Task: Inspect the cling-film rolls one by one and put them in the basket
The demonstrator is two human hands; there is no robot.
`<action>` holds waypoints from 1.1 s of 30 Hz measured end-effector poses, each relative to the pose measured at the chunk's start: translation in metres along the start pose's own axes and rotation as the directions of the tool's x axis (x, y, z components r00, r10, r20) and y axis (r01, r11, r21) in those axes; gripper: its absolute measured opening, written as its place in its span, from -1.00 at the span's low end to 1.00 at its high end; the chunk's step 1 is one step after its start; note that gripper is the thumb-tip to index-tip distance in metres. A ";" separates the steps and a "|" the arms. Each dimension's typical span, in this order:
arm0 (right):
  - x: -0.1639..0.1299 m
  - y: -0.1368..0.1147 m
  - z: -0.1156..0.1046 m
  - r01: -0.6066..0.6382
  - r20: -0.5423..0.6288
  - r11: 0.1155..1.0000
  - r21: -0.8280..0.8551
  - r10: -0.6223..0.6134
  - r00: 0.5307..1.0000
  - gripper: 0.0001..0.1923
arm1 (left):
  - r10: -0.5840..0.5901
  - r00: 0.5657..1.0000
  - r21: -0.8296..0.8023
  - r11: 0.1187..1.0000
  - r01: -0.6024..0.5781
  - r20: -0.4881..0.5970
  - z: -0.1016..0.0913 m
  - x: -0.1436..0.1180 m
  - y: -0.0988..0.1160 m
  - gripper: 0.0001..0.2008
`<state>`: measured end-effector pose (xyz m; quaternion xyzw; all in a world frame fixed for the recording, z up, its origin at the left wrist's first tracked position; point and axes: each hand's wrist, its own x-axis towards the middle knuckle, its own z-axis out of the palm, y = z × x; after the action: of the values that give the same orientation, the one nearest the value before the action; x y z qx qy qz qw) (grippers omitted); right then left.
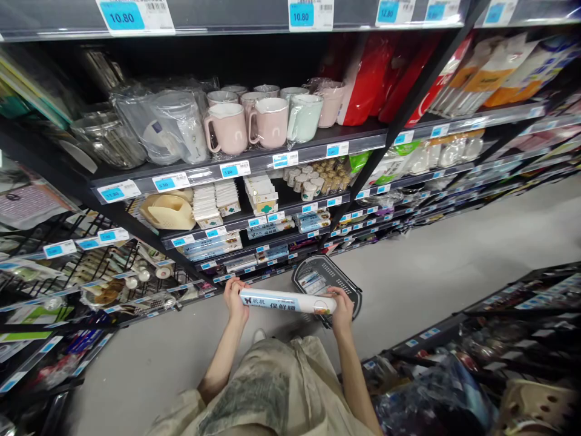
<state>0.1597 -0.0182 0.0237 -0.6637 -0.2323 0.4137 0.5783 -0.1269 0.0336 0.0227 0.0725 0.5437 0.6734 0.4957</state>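
A long roll of cling film [288,302] in a white and light-blue wrapper lies level between my hands, in front of my body. My left hand [236,299] is closed round its left end, and my right hand [341,307] grips the right end. Partly behind the roll and my right hand, a dark grey shopping basket [333,270] rests on the floor. Inside it lie a few white and blue packages [312,282], too small to name.
Shelves ahead carry pink and mint mugs [269,123], clear plastic jugs [177,124], toothpick jars [307,183] and more boxed rolls [213,246] low down. Grey floor [403,266] runs along the aisle to the right. Another shelf unit [454,339] stands at the lower right.
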 end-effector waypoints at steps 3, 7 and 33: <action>0.002 0.003 -0.002 -0.019 -0.019 0.999 0.046 0.020 1.000 -0.73 | -0.027 0.999 0.007 1.000 0.027 0.044 0.004 0.000 0.005 -0.65; 0.007 0.006 -0.006 -0.033 -0.081 0.996 0.088 0.040 0.996 -0.73 | -0.076 0.987 0.066 0.996 0.067 0.143 0.009 -0.002 0.006 -0.62; -0.015 -0.032 -0.015 0.128 -0.145 0.963 0.236 -0.095 0.985 -0.82 | -0.122 0.972 0.021 0.993 0.120 0.199 0.017 -0.027 0.017 -0.72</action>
<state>0.1690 -0.0319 0.0582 -0.5991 -0.1776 0.3609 0.6923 -0.1126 0.0262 0.0557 0.1087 0.4975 0.6290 0.5874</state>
